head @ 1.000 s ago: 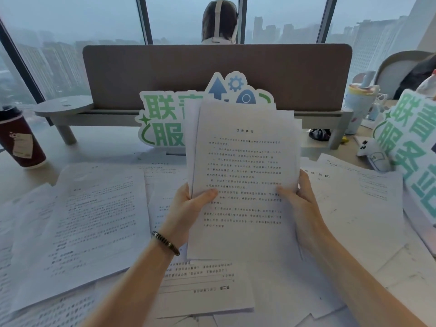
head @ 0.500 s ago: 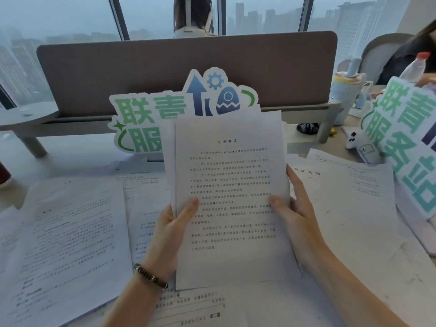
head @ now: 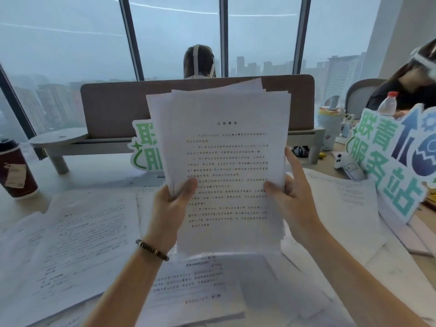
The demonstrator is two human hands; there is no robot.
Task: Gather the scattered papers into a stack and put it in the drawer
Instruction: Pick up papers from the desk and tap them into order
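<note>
I see no drawer; text is blurred. Paper stack (head: 226, 166) held upright above bench (head: 99, 171), hiding sign. Left hand (head: 169, 208) & right hand (head: 290, 199) grip: thumbs pinch front, fingers behind.

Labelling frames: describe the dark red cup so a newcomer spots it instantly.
Start at the brown desk divider under the windows and follow the desk to its far left edge. There stands the dark red cup, upright, beside the loose papers. It is the only dark red thing there, black-lidded with a pale label.
</note>
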